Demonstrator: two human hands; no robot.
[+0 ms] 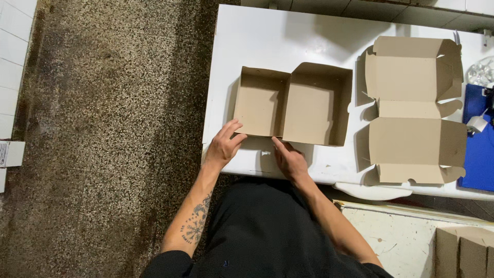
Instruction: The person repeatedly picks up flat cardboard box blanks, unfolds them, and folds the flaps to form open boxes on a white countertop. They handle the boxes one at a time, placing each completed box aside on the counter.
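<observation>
Cardboard lay open in front of me on the white table (267,41): a folded brown box (293,105) with two square compartments side by side, its walls standing upright, set near the table's front edge. My left hand (224,146) rested at the box's near left corner, fingers spread and loosely extended, the fingertips touching the cardboard wall without gripping it. My right hand (290,159) sat just below the middle of the box, where the two halves met, index finger stretched out and pointing up at the near edge, the other fingers curled under; it held nothing. To the right, well apart from my hands, a second box (414,110) lay unfolded and flatter, flaps spread. Beyond it a blue sheet (478,149) reached the table's right end. Speckled dark floor (103,128) ran along my left.
</observation>
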